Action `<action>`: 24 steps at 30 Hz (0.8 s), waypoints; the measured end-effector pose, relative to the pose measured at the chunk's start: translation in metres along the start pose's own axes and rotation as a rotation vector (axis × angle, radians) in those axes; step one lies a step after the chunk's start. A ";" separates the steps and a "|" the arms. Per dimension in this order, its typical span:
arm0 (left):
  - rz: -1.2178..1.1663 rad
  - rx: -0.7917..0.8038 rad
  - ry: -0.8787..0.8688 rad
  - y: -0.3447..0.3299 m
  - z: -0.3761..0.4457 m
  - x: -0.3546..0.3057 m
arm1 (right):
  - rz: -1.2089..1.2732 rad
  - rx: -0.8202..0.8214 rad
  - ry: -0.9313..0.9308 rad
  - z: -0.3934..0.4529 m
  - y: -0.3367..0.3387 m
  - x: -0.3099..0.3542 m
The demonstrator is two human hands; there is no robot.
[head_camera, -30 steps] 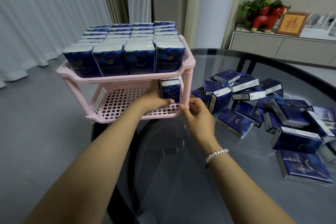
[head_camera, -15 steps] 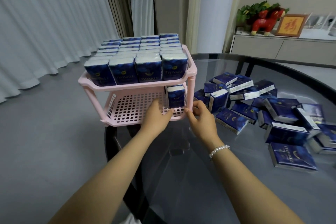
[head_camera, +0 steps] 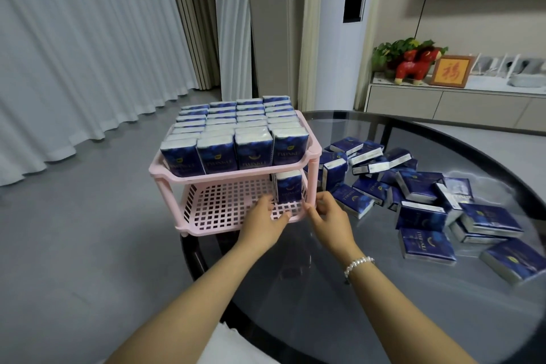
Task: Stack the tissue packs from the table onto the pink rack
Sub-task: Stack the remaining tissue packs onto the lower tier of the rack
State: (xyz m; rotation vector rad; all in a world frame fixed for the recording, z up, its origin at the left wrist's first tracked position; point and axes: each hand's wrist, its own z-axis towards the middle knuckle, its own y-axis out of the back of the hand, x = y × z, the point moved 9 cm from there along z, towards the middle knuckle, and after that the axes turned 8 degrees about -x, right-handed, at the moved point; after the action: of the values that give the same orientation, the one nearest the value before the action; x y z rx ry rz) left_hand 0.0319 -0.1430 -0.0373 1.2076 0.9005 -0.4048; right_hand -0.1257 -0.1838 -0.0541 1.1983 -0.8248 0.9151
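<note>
A two-tier pink rack point(head_camera: 212, 177) stands at the left edge of the glass table. Its top shelf is packed with upright dark blue tissue packs point(head_camera: 254, 151). One pack point(head_camera: 289, 188) stands upright in the lower shelf's right front corner. My left hand point(head_camera: 264, 223) rests on the lower shelf's front rim just left of that pack, fingers apart, holding nothing. My right hand point(head_camera: 329, 216) sits at the rack's right front leg, fingers curled and empty. Several loose tissue packs point(head_camera: 422, 211) lie heaped on the table to the right.
The round dark glass table point(head_camera: 325, 289) has a black rim. Grey floor and white curtains point(head_camera: 74, 53) lie to the left. A low cabinet point(head_camera: 443, 106) with a red figurine, a plant and a framed picture stands at the back right.
My left hand has let go of the pack on the lower shelf and drawn back to the front rim. The camera has pulled back and tilted up; the right hand stays by the leg.
</note>
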 end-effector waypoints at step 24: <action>-0.364 -0.006 0.190 -0.066 -0.053 -0.037 | -0.771 0.045 0.104 0.040 0.075 -0.012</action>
State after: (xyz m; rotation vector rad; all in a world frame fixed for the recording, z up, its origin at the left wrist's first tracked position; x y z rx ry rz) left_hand -0.0571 -0.1234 -0.0544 1.0894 1.2923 -0.5836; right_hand -0.2008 -0.2156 -0.0280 1.3469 -0.2084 0.3530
